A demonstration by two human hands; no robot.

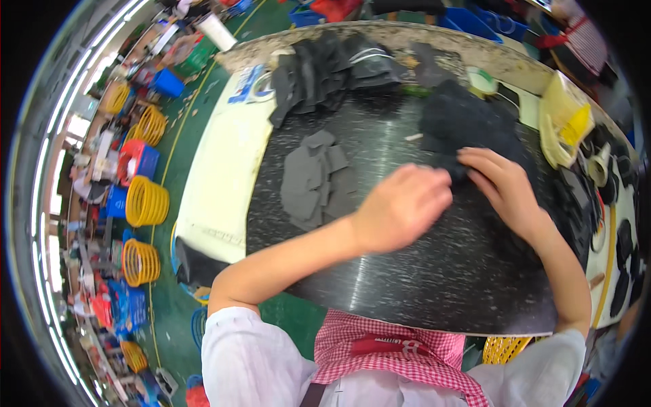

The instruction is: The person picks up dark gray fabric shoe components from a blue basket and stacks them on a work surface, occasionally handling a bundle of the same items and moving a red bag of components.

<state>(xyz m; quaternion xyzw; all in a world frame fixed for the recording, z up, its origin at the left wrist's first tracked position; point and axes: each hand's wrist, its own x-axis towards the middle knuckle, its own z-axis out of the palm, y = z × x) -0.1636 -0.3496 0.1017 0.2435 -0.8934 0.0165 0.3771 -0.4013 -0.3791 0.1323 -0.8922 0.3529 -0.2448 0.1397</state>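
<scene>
A heap of dark fabric pieces point(464, 115) lies at the right of the glossy black tabletop point(407, 292). At its near edge my right hand point(505, 186) bends its fingers down, thumb and fingertips closing on a dark piece. My left hand point(403, 207), slightly blurred, is close beside it with curled fingers. Its fingertips meet the near edge of the dark cloth; what they grip is hidden. Left of my hands lies a loose stack of grey cut pieces point(312, 180). Several layered black pieces point(329, 74) drape over the far left part of the table.
A roll of clear tape point(263, 86) rests on the pale board point(220, 169) at left. A yellowish plastic container point(559, 119) stands at far right, near dark cut parts point(576, 203). Yellow baskets point(147, 202) line the floor at left. Another person point(584, 44) is at top right.
</scene>
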